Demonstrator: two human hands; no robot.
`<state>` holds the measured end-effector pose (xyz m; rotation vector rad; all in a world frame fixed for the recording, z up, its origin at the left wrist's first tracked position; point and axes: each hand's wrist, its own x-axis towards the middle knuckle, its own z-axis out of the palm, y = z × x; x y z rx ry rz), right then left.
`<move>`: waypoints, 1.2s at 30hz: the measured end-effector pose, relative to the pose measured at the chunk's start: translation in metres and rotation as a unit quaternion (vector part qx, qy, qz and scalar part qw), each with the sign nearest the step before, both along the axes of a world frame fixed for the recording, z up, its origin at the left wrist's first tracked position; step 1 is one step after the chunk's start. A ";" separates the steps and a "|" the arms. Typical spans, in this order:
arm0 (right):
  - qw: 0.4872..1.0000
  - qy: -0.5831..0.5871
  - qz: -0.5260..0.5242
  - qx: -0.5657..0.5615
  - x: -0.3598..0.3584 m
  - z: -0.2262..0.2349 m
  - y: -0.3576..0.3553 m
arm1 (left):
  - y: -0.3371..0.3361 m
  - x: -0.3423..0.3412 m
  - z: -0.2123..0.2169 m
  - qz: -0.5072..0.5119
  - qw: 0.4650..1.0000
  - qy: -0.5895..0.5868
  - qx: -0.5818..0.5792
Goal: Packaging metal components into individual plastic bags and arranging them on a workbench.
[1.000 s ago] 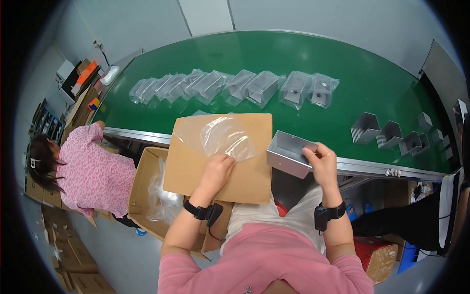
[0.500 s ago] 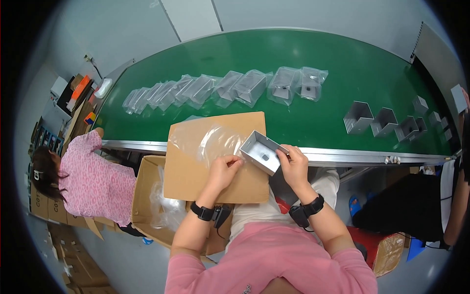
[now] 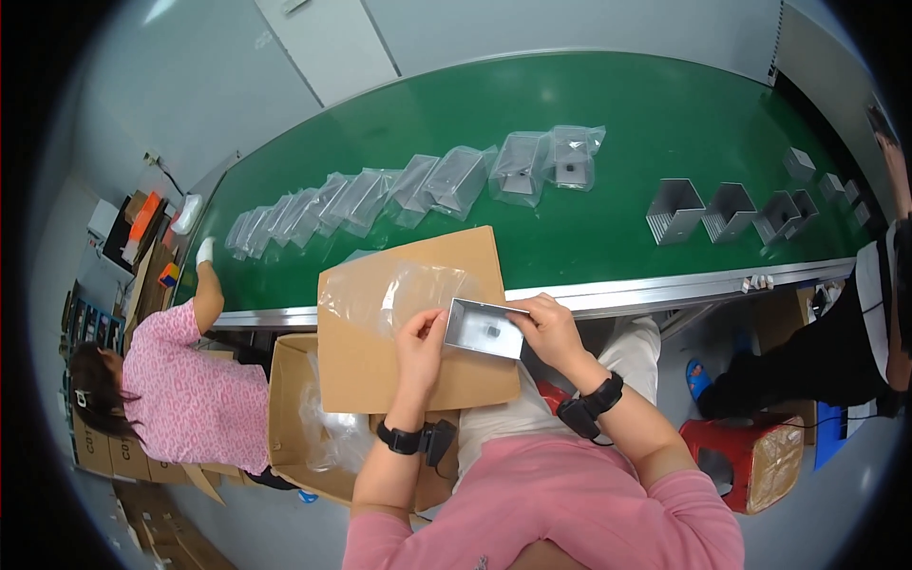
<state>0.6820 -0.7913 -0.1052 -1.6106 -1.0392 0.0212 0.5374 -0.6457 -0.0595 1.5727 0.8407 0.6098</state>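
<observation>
A grey metal box (image 3: 475, 334) with an open top is held over the cardboard sheet, a dark spot showing on its inner floor. My right hand (image 3: 554, 330) grips its right end, thumb and fingers closed on the wall. At the left end, my left hand (image 3: 421, 348) has its fingers closed against the box's edge. Just beyond the box, a clear plastic bag (image 3: 404, 290) lies flat on the brown cardboard sheet (image 3: 366, 375), which rests in front of me against the bench edge.
Several bagged metal boxes (image 3: 456, 180) form a row across the green bench (image 3: 608, 95). Bare metal boxes (image 3: 674, 211) stand at right. An open carton (image 3: 285, 418) with plastic bags is at left. A co-worker in a pink patterned top (image 3: 195, 399) sits left; another person (image 3: 807, 356) is right.
The box has come nearer to me and turned level, its left end now at my left hand. My left hand moved from beside the bag to the box. The left co-worker's arm reaches onto the bench.
</observation>
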 end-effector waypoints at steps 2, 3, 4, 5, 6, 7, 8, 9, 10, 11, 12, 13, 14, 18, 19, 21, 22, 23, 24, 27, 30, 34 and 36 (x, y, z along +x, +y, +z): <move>1.000 -0.009 -0.015 -0.015 0.001 -0.001 0.000 | -0.001 -0.002 0.002 0.011 1.000 0.009 0.026; 1.000 -0.028 -0.013 -0.005 0.001 -0.001 0.001 | 0.000 -0.003 0.002 0.018 0.996 0.006 0.082; 0.999 -0.047 -0.011 0.005 0.001 -0.001 0.001 | -0.001 -0.004 0.003 0.026 0.990 0.002 0.138; 0.999 -0.047 -0.013 0.007 0.000 -0.001 0.000 | -0.004 -0.005 0.005 0.024 0.990 0.002 0.140; 0.998 -0.053 -0.018 0.000 0.000 0.001 -0.001 | -0.010 -0.003 0.012 0.014 0.973 0.011 0.230; 0.998 -0.059 -0.022 -0.006 0.000 0.002 -0.001 | -0.016 -0.002 0.018 0.005 0.948 0.020 0.319; 0.998 -0.059 -0.025 -0.005 -0.002 0.002 0.000 | -0.021 0.000 0.021 0.002 0.947 0.019 0.320; 0.998 -0.064 -0.025 0.011 -0.004 0.002 0.001 | -0.027 0.002 0.024 -0.016 0.940 0.026 0.341; 0.997 -0.069 -0.026 0.027 -0.006 0.002 0.001 | -0.032 0.004 0.025 -0.034 0.931 0.034 0.361; 0.998 -0.067 -0.007 0.013 -0.005 0.000 0.000 | -0.032 0.006 0.022 -0.030 0.916 0.026 0.399; 0.998 -0.067 -0.010 0.014 -0.004 0.000 0.000 | -0.033 0.008 0.022 -0.032 0.915 0.025 0.400; 0.998 -0.051 0.018 0.012 -0.002 0.000 0.000 | -0.035 0.009 0.022 -0.037 0.911 0.031 0.410; 0.998 -0.035 0.045 0.011 0.000 0.001 0.000 | -0.036 0.010 0.023 -0.042 0.906 0.037 0.420; 0.986 0.002 0.153 -0.060 0.007 0.009 0.001 | -0.034 0.011 0.017 -0.054 0.894 0.025 0.445; 0.983 -0.027 0.161 -0.080 0.010 0.007 0.003 | -0.034 0.011 0.016 -0.065 0.887 0.026 0.456; 0.988 -0.074 0.133 -0.031 0.009 0.005 0.010 | -0.035 0.010 0.016 -0.074 0.880 0.026 0.469; 0.987 -0.120 0.106 0.016 0.008 0.004 0.013 | -0.036 0.009 0.017 -0.074 0.891 0.032 0.447; 0.987 -0.121 0.107 0.019 0.008 0.002 0.014 | -0.036 0.007 0.018 -0.073 0.902 0.038 0.424; 0.986 -0.054 0.154 0.012 0.007 0.002 0.015 | -0.037 0.005 0.017 -0.071 0.901 0.037 0.426; 0.987 0.031 0.158 0.017 0.001 0.005 0.014 | -0.038 0.000 0.009 -0.013 0.908 0.041 0.417; 0.994 0.076 0.078 0.023 -0.005 0.014 0.008 | -0.049 0.000 -0.010 0.020 0.944 -0.004 0.329; 0.997 0.056 -0.029 0.048 -0.013 0.021 0.004 | -0.060 0.003 -0.037 -0.088 0.983 -0.009 0.161; 0.997 0.040 -0.047 0.045 -0.021 0.027 0.002 | -0.062 0.010 -0.042 -0.066 0.977 -0.037 0.197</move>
